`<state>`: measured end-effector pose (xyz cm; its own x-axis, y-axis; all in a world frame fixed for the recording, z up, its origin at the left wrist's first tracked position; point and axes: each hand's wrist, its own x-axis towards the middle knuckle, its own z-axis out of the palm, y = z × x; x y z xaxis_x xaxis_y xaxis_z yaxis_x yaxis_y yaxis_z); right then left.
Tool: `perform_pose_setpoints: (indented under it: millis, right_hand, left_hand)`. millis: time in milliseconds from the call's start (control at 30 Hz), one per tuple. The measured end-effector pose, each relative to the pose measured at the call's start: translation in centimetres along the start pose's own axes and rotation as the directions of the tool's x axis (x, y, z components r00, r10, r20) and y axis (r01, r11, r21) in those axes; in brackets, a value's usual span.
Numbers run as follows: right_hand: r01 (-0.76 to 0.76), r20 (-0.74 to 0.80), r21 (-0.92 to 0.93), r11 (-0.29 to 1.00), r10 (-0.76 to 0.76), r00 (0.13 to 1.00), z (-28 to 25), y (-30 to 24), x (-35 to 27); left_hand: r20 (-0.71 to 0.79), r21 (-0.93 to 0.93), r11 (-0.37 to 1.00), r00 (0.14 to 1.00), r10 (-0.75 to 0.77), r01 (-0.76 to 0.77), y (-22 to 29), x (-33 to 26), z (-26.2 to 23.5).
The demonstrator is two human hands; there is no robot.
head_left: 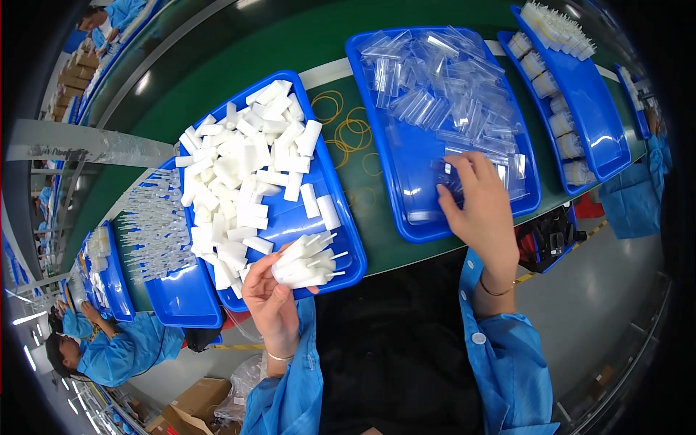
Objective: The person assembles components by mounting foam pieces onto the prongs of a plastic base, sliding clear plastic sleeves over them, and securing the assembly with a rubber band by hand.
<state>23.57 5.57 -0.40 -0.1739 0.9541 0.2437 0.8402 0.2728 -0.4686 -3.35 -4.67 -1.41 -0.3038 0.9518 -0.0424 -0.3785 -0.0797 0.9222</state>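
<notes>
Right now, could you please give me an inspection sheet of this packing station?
Surface: green conveyor belt carrying blue trays.
Job's things: bundle of white tubes; clear plastic bags piled in the right blue tray; loose white tubes in the middle blue tray.
Clutter: yellow rubber bands lying on the belt between the trays.
Hands: left hand holds the tube bundle; right hand rests on the bags, fingers spread.
Cables: nothing seen.
Surroundings: co-worker in blue coat lower left; cardboard boxes on the floor.
</notes>
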Motion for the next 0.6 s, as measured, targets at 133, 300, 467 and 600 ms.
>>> perform_pose_setpoints:
  millis: [133,300,467,600]
  right_hand:
    - [0.053,-0.071,0.013,0.999,-0.052,0.996,1.7,0.0,0.6]
    - [0.039,-0.114,0.023,0.999,-0.036,0.993,1.9,-0.6,1.1]
    - [0.002,-0.099,-0.034,0.999,-0.006,0.995,2.3,-1.1,1.2]
    - [0.13,-0.271,-0.003,0.992,-0.126,0.954,2.3,-1.0,1.3]
  left_hand:
    - [0.0,-0.011,1.0,1.0,-0.016,0.016,0.1,-0.1,0.1]
    - [0.006,-0.018,1.0,1.0,-0.011,0.011,0.2,-0.3,0.1]
    - [0.025,-0.012,1.0,1.0,-0.012,0.012,0.2,-0.4,-0.2]
    - [0.02,-0.018,1.0,1.0,-0.018,0.019,0.3,-0.5,-0.2]
